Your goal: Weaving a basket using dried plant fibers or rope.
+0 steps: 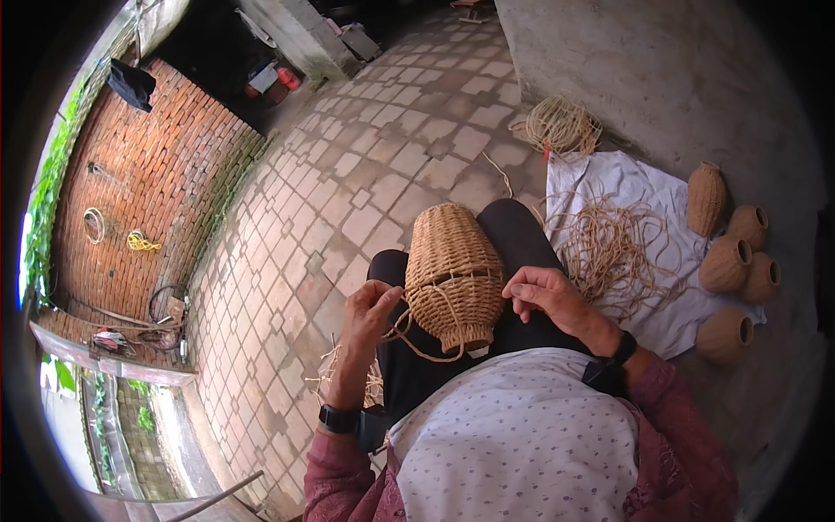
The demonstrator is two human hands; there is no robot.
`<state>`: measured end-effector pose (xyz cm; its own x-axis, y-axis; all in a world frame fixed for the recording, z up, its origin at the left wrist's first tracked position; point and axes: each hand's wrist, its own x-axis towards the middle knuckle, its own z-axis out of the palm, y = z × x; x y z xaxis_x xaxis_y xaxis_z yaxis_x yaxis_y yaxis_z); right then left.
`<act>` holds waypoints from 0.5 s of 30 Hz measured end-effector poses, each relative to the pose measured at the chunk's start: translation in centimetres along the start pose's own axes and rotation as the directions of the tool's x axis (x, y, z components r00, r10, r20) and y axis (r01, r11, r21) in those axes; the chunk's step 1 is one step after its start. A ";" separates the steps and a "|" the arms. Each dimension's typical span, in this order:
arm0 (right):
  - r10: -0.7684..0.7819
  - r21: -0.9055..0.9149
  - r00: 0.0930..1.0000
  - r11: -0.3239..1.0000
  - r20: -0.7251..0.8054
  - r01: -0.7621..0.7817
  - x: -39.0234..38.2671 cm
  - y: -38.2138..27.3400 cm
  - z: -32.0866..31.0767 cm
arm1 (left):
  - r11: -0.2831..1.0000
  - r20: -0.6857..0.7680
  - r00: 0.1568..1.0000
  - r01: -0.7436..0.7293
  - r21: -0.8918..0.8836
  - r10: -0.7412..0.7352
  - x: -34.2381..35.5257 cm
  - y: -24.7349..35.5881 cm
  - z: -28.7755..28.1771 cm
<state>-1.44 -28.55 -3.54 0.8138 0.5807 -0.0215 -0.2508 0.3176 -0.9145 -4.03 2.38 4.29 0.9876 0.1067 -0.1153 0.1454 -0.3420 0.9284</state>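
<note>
A woven vase-shaped basket (454, 248) of tan twisted cord lies across my lap, its narrow neck toward my body. Around its middle runs a dark slit-like line in the weave. My left hand (370, 311) is closed at the basket's left side, thumb and finger pinching a loose cord (421, 352) that loops down past the neck. Just off the basket's right side, my right hand (550, 300) has its fingers curled and the thumb against the fingertips. Whether anything thin is between them is too small to make out.
To the right, a white cloth (613, 178) bears a tangle of loose cords (613, 248). Beyond it lies a coil of cord (561, 124). Several finished woven vases (724, 264) stand or lie by the grey wall (661, 70). Paving stones (357, 187) cover the floor.
</note>
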 end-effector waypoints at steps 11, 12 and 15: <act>-0.070 -0.262 0.991 0.964 -0.117 0.038 1.1 -1.5 0.0 | 0.678 0.056 0.843 -0.468 0.567 0.535 0.9 3.1 5.9; -0.130 -0.343 0.982 0.936 -0.139 0.076 1.5 -2.2 0.5 | 0.677 0.060 0.843 -0.469 0.567 0.534 0.9 3.1 6.2; -0.406 -0.624 0.914 0.722 -0.029 0.301 2.9 -2.5 1.4 | 0.666 0.083 0.837 -0.486 0.567 0.540 1.0 2.7 6.7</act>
<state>0.80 -26.65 -0.78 0.8606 0.3796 0.3396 0.3906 -0.0638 -0.9184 -2.22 -4.67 4.29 0.9104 -0.1731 0.3758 -0.3492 -0.8085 0.4737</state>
